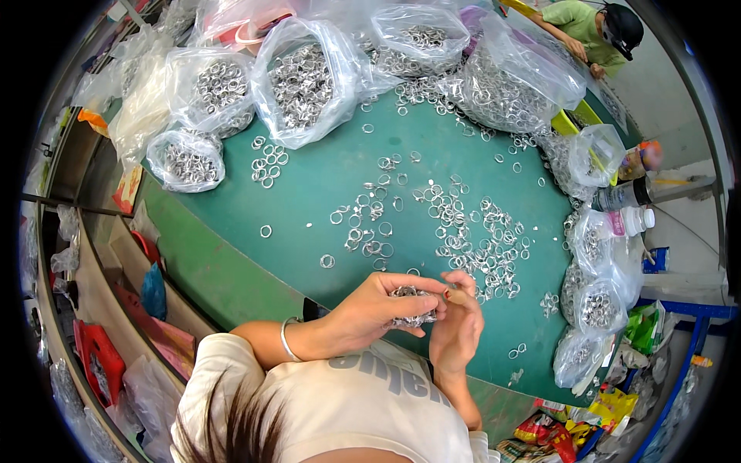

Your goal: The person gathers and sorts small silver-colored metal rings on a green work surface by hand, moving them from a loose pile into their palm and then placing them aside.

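Note:
My left hand [367,312], with a bangle on its wrist, is curled around a bunch of silver rings [413,306] above the near edge of the green table [301,208]. My right hand [457,328] meets it on the right, its fingers bent in by the left fingertips. A small red spot shows between the two hands; whether it is a nail or a piece I cannot tell. What the right fingers pinch is hidden. Just beyond the hands lie loose rings [494,247], spread in heaps, with another cluster of rings [363,231] to the left.
Open plastic bags of rings line the far side, among them a big bag [302,92] and a small bag [185,160]. More bags [598,305] and a white-capped bottle [637,221] stand along the right edge. A person [590,35] in green works at the far right.

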`<state>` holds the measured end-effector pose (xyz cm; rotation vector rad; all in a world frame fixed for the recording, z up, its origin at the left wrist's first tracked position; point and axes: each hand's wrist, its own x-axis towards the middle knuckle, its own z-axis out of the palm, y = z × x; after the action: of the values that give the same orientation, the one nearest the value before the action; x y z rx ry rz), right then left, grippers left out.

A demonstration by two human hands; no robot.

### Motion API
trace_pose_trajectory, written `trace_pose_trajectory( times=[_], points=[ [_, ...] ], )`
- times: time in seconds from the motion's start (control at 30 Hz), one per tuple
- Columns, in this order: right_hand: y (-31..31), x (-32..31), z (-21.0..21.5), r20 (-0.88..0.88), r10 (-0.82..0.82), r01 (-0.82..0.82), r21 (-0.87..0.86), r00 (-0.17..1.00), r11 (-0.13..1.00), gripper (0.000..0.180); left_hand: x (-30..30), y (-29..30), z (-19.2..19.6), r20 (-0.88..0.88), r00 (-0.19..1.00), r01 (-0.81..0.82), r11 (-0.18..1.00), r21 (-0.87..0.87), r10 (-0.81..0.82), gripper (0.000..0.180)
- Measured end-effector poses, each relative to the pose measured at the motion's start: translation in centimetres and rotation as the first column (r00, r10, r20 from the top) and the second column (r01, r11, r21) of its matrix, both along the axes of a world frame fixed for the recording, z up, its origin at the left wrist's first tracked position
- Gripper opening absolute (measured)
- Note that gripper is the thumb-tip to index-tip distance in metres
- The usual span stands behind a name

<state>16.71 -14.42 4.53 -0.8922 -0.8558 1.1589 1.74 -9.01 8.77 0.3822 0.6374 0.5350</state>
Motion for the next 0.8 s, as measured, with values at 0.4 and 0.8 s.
trace_pose_trajectory(
  times=[0.4,0.8],
  points=[
    [0.5,0.3,-0.5,0.891,-0.379,0.098,0.366,0.25,0.925,0.037,-0.2,0.2,0.0,-0.044,0.996,-0.071,0.997,0.043,0.073,0.036],
    [1.8,0.8,1.0,0.945,-0.292,-0.028,0.291,-0.149,0.956,0.025,-0.6,0.8,-1.6,-0.029,0.987,-0.156,0.978,0.136,0.161,0.037]
  ],
)
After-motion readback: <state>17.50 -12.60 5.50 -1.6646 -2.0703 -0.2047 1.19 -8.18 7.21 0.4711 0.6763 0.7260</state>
